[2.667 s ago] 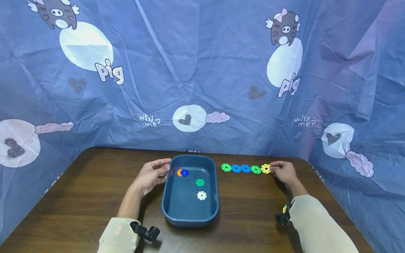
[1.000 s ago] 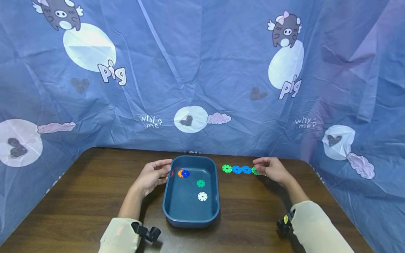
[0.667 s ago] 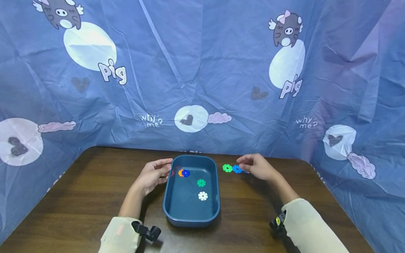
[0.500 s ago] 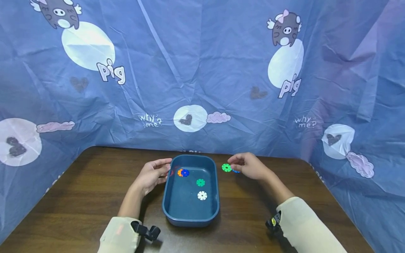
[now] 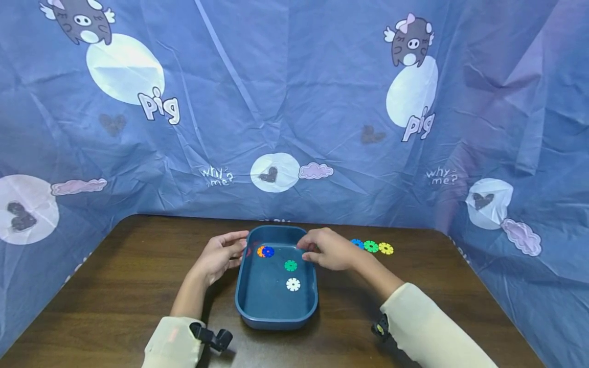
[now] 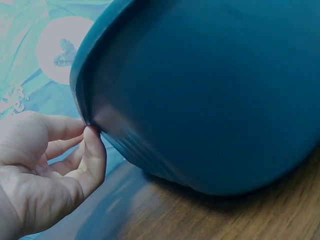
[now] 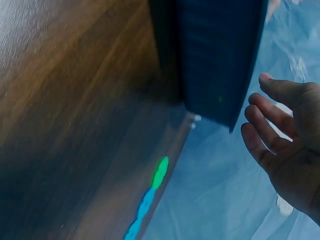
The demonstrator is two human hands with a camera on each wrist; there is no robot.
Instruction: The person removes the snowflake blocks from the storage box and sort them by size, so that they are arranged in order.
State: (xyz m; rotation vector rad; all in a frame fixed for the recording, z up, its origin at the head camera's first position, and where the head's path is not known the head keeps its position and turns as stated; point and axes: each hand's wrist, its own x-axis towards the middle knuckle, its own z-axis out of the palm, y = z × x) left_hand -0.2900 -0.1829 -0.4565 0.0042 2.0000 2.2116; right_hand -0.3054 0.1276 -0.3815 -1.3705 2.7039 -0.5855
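Counter (image 5: 115, 286), blue tub (image 5: 276, 313) dead centre, long axis running away from me. My left hand (image 5: 220, 255) sits at the tub's far-left rim, fingers loosely curled, fingertips (image 6: 92, 135) touching the outer wall. My right hand (image 5: 329, 249) is over the far-right rim, fingers relaxed, nothing held. Nearest piece: green disc (image 5: 290, 265) on the tub floor, just left of and below the right fingertips. White disc (image 5: 293, 284) is closer to me; orange-blue pair (image 5: 265, 251) is nearer the left hand. Disc chain (image 5: 371, 247) lies right of the tub.
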